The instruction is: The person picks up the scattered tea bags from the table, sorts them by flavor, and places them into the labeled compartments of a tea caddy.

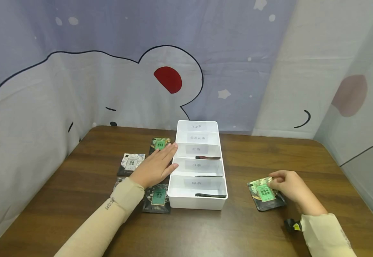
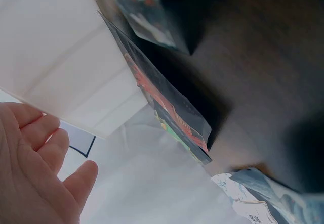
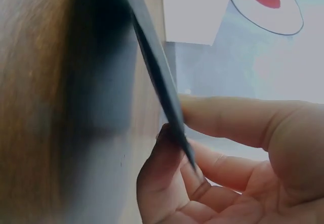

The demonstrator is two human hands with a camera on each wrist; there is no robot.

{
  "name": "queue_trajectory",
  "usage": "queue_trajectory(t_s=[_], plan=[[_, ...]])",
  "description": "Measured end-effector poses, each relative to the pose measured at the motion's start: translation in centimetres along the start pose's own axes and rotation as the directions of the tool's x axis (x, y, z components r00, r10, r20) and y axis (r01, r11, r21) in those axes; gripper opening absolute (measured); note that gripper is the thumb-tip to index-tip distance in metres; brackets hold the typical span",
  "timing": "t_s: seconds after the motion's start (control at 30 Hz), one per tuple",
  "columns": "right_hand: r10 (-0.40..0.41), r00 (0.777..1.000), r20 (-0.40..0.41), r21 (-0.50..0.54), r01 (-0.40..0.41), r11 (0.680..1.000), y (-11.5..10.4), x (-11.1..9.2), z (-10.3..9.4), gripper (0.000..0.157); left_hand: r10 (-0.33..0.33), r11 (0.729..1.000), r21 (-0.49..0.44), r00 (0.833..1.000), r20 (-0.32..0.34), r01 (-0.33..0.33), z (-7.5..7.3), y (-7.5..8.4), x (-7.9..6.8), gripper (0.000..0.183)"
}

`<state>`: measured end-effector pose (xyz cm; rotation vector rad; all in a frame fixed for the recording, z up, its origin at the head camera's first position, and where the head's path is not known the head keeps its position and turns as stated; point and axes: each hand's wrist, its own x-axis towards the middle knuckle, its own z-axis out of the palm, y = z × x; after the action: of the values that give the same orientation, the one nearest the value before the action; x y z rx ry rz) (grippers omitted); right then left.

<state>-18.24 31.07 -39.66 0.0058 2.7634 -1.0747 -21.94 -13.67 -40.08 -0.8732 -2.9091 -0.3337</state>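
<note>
My right hand (image 1: 290, 187) pinches a tea sachet (image 1: 265, 194), dark with a green label, between thumb and fingers near its upper right edge. In the right wrist view that sachet (image 3: 158, 72) appears edge-on, tilted above the tabletop. A long white divided box (image 1: 196, 203) stands in the middle of the table, with paper labels in its compartments. At its left rim lies my left hand (image 1: 155, 167), fingers extended. Thin dark sachets (image 1: 210, 195) show in the three nearest compartments. In the left wrist view the fingers (image 2: 53, 148) are by the box's edge.
Left of the box lie several sachets: a green-labelled one (image 1: 157, 199) in front, a white floral one (image 1: 131, 164), and another green-labelled one (image 1: 159, 142) behind. The left arm partly covers one more. A small black item (image 1: 291, 225) sits by the right wrist. A printed curtain (image 1: 231, 64) hangs behind.
</note>
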Motion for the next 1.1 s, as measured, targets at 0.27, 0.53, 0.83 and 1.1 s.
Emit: queue_trajectory(t_s=[0.27, 0.53, 0.83, 1.1], plan=[[0.033, 0.999, 0.009, 0.091, -0.033, 0.995, -0.4, 0.2, 0.0, 0.046, 0.008, 1.0, 0.01, 1.0, -0.016, -0.008, 0.0, -0.3, 0.1, 0.07], [0.021, 1.0, -0.007, 0.157, -0.02, 0.987, -0.5, 0.7, 0.3, 0.044, -0.006, 1.0, 0.013, 1.0, -0.011, 0.006, -0.1, -0.2, 0.0, 0.071], [0.015, 1.0, -0.007, 0.222, -0.014, 0.975, -1.4, 1.0, 0.4, 0.044, -0.002, 1.0, 0.016, 1.0, -0.015, 0.002, 0.0, -0.2, 0.1, 0.07], [0.021, 1.0, -0.019, 0.332, -0.014, 0.943, -2.0, 2.1, 0.7, 0.041, -0.005, 1.0, 0.019, 1.0, -0.011, 0.006, 0.0, -0.1, 0.0, 0.07]])
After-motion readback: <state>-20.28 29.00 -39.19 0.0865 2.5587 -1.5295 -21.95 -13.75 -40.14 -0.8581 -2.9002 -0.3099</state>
